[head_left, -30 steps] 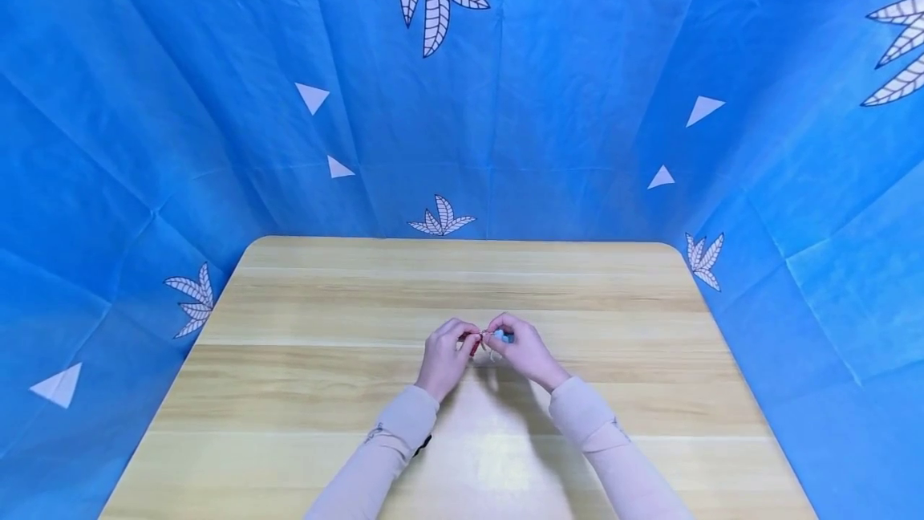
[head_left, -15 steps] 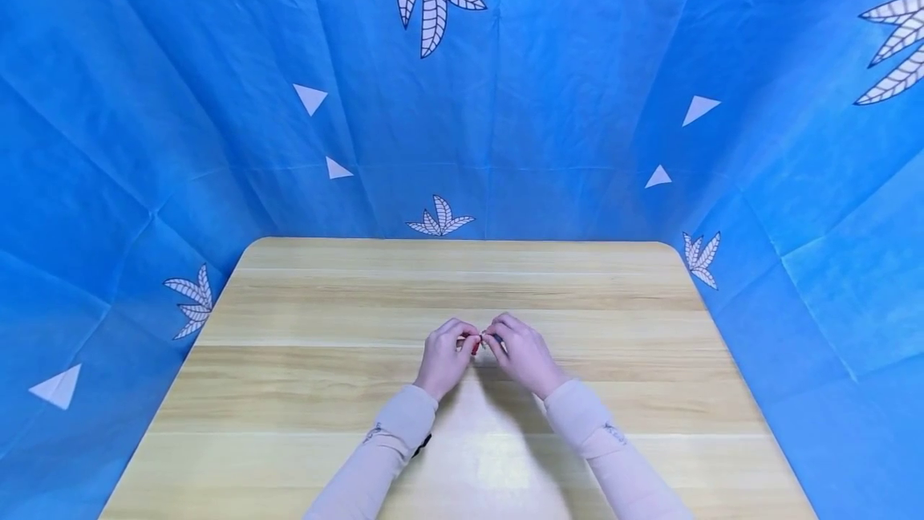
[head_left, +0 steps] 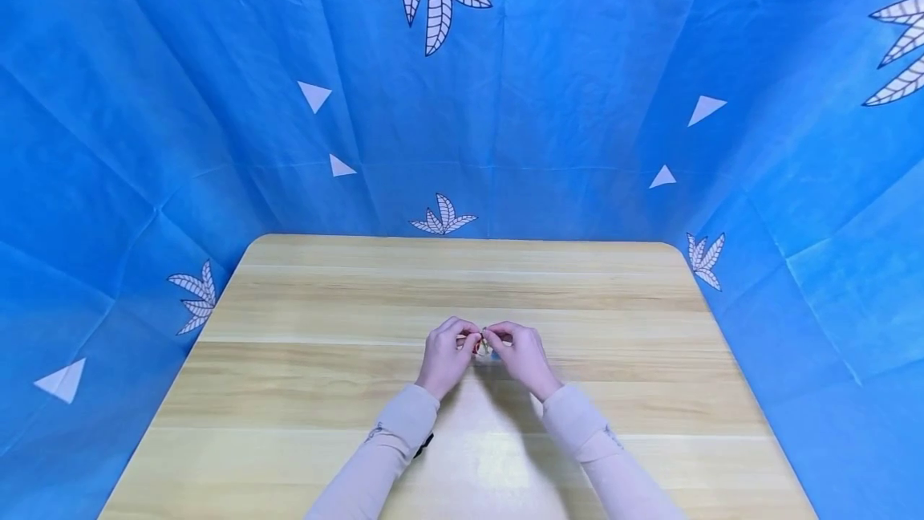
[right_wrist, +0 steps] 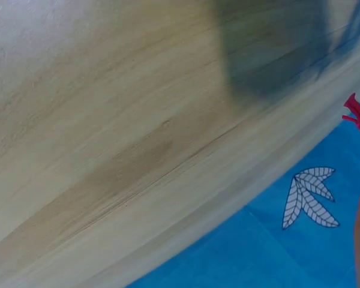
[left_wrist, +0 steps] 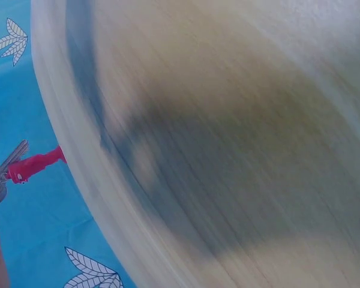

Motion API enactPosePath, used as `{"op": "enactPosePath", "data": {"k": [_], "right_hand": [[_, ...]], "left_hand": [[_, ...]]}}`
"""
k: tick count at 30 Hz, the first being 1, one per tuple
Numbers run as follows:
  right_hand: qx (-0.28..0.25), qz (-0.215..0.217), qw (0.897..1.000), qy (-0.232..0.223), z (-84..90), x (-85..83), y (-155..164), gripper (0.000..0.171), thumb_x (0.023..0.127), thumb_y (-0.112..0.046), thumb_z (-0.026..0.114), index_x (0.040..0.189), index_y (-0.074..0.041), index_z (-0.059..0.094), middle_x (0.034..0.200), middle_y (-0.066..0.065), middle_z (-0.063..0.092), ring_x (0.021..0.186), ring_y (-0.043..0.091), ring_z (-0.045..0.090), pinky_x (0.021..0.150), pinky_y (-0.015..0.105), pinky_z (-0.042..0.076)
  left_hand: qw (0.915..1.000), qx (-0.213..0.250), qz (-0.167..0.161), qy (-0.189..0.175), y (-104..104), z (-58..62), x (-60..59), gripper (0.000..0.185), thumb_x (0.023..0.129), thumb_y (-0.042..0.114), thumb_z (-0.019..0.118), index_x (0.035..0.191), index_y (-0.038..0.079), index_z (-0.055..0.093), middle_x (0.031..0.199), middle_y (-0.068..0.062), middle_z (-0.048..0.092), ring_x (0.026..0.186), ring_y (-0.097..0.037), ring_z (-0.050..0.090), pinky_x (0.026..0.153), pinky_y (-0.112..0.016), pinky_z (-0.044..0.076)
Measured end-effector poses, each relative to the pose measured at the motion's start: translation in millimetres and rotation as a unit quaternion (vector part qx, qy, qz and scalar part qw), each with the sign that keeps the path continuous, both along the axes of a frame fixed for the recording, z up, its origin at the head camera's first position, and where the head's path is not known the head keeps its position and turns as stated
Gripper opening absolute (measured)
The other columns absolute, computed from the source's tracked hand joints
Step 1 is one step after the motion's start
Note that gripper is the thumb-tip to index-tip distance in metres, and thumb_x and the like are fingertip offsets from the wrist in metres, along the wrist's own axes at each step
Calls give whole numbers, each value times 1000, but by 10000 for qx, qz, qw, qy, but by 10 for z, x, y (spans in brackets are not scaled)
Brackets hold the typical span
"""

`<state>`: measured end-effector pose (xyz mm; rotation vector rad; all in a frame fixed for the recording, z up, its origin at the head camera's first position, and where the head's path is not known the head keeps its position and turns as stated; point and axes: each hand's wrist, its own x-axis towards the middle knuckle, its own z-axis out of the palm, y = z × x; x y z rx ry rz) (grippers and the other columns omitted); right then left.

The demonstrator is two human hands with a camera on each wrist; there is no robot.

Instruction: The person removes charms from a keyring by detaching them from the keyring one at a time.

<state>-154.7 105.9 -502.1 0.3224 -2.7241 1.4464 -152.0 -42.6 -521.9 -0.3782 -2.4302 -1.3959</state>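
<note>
Hands meeting at the middle of the desk [head_left: 303, 392]; we are reading the scene from left to right. Our left hand [head_left: 446, 355] is curling its fingers in, tips pinching something small at the point where both hands touch. From the left wrist view we are seeing a metal key [left_wrist: 6, 165] with a red tag [left_wrist: 36, 163] hanging beside it, so we are taking the held thing to be a small key bunch [head_left: 482, 344]. It is sitting between the two sets of fingertips, raised just above the wood, not lying on it.

Our right hand [head_left: 521, 355] is mirroring the left, fingers curled narrow and pinching the same bunch from the other side. We are judging that the two-sided pinch is there because the piece is too small and loose for one hand to work alone: one side is steadying while the other is handling. Which part each hand has, we cannot tell.

Blue cloth [head_left: 577, 103] with leaf prints is hanging around the desk on all sides.
</note>
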Motion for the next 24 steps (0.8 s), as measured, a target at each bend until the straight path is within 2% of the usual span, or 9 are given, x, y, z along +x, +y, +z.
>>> {"op": "enactPosePath", "data": {"k": [3,9,13,17,21,24], "right_hand": [[-99,-95,9998,-123,-14,-1,-7,18,86,-21,63,95,-6,69,90,7,71,85,21,67,82,35,54],[-158,-45,9997,162,-26,16,-5,11,86,-18,63,89,-8,68,85,5,70,84,21,67,82,37,54],[-412,-15,9991,80,-39,23,16,8,85,-13,63,88,-7,67,85,6,69,83,21,66,81,35,55],[-800,-55,9965,-217,-72,5,41,9,85,-11,63,89,-5,67,85,8,68,75,18,65,75,28,56],[-1438,-26,9863,-804,-69,-18,52,11,85,-11,63,92,-2,66,87,12,68,69,14,63,68,23,56],[-1700,-52,9798,-1048,-62,-29,62,11,85,-10,63,91,-1,66,88,12,68,74,12,63,71,22,55]], "left_hand": [[10000,70,3,-6,2,-7,-2,4,80,4,67,84,5,67,85,-3,65,76,-15,66,70,-13,54],[9999,29,-18,-119,4,-6,-2,6,80,3,67,85,4,66,85,-4,65,78,-16,66,71,-14,54],[9996,75,-50,-253,-3,-25,-4,5,80,2,66,85,4,66,85,-4,65,80,-16,66,71,-13,54],[9963,609,-198,-578,-14,-39,-18,5,81,0,64,85,3,65,87,-5,65,82,-18,66,71,-15,55],[9859,1239,-210,-1109,-25,-35,-26,4,82,2,63,86,4,65,89,-4,65,86,-18,65,73,-18,55],[9826,1398,-218,-1205,-29,-28,-28,4,82,5,65,86,5,65,90,-5,65,90,-20,64,76,-20,55]]}}
